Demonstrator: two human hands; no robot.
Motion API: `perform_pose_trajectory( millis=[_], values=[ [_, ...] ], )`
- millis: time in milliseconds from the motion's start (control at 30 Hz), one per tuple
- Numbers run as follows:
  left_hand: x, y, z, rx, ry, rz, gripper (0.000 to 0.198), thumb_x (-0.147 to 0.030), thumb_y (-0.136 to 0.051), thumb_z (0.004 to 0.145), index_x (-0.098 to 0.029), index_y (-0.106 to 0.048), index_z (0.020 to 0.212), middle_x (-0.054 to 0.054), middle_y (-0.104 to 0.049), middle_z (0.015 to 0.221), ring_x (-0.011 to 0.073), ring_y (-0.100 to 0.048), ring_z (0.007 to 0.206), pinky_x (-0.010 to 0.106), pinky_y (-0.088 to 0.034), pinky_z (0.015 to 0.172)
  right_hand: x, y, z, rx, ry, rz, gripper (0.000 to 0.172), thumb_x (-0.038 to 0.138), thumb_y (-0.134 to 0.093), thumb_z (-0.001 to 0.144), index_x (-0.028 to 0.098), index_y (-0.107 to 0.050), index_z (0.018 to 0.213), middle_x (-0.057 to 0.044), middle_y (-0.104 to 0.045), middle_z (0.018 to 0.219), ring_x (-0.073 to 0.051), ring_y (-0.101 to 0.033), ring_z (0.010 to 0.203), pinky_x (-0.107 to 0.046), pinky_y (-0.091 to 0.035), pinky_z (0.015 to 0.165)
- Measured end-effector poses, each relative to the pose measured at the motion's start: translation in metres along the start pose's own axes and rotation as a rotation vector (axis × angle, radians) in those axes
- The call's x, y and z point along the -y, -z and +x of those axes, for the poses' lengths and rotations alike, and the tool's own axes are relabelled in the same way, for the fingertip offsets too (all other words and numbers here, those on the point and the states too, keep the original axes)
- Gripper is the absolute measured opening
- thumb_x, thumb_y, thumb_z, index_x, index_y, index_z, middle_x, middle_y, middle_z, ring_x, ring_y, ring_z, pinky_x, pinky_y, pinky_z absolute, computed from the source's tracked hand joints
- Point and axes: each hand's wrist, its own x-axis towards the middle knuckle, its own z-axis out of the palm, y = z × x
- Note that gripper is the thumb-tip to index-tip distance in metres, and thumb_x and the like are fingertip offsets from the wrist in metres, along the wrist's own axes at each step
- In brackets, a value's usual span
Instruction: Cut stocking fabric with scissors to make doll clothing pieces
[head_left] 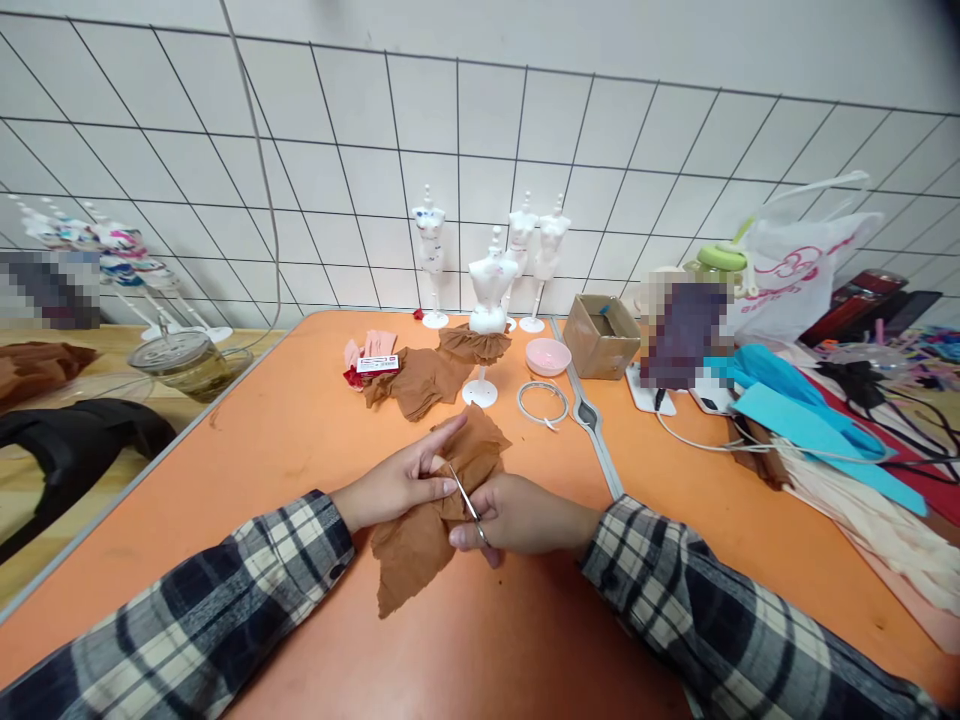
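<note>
A crumpled brown sheet of crepe paper or thin cloth (415, 558) is pinched between the thumb and fingers of my left hand (405, 487). My right hand (517, 515) grips a small pair of scissors (466, 497), its thumb and fingers at the handles. The metal blades point up and left across the brown sheet, close to my left thumb. Beyond my hands stands a white mini dress form (491, 290) on a round base, with a ruffled brown skirt (475, 343) round its lower part. More brown material (424, 380) lies just left of it.
Several other white dress forms (430, 245) stand along the tiled wall. A pink bowl (548, 356), a ring-shaped roll (543, 402), a cardboard box (602, 338) and a grey strap (589, 415) lie right of centre. Blue sheets (825, 440) and cables crowd the far right; a glass jar (180, 362) is left.
</note>
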Motion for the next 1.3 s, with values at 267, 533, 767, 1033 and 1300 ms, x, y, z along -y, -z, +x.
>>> perform_pose_trajectory(
  millis=[267,533,767,1033,1300],
  values=[
    [-0.001,-0.001,0.001,0.014,-0.001,-0.016,0.093,-0.033,-0.066,0.086,-0.024,-0.004,0.155,-0.002,-0.062,0.076,0.0117,-0.055,0.064,0.023,-0.039,0.062,-0.008,-0.001,0.005,-0.039,-0.084,0.053,0.032,0.044,-0.064,0.083,0.015,-0.061,0.071,0.003,-0.058,0.053,-0.007,-0.046,0.048,-0.018,-0.031,0.047],
    [-0.002,-0.003,0.001,-0.105,-0.027,-0.077,0.080,-0.037,-0.060,0.091,-0.022,-0.013,0.154,-0.001,-0.060,0.073,0.0152,-0.055,0.069,0.027,-0.039,0.069,-0.008,-0.002,0.005,-0.075,-0.136,0.051,0.031,0.044,-0.061,0.085,0.016,-0.061,0.074,0.004,-0.058,0.055,-0.005,-0.038,0.041,-0.017,-0.028,0.039],
    [0.002,-0.004,0.003,-0.098,-0.078,0.018,0.085,-0.039,-0.060,0.091,-0.020,-0.008,0.155,-0.003,-0.056,0.068,0.0121,-0.049,0.062,0.024,-0.035,0.062,0.005,0.000,-0.002,-0.052,-0.115,0.022,0.039,0.053,-0.057,0.085,0.015,-0.061,0.075,0.001,-0.062,0.062,-0.007,-0.044,0.046,-0.016,-0.032,0.036],
    [0.003,-0.009,0.003,-0.111,-0.091,0.074,0.086,-0.038,-0.057,0.092,-0.021,-0.002,0.155,-0.004,-0.052,0.068,0.0113,-0.045,0.060,0.024,-0.033,0.061,-0.003,-0.002,0.002,-0.048,-0.111,0.008,0.043,0.056,-0.057,0.085,0.014,-0.063,0.076,0.000,-0.062,0.061,-0.006,-0.047,0.047,-0.016,-0.033,0.041],
    [0.004,-0.012,0.002,-0.146,-0.120,0.160,0.081,-0.035,-0.052,0.094,-0.023,0.001,0.155,-0.006,-0.049,0.067,0.0096,-0.042,0.058,0.023,-0.032,0.059,-0.004,-0.002,0.002,-0.050,-0.048,0.018,0.039,0.051,-0.060,0.085,0.015,-0.060,0.070,0.002,-0.060,0.057,-0.007,-0.049,0.048,-0.016,-0.035,0.044]
  ],
)
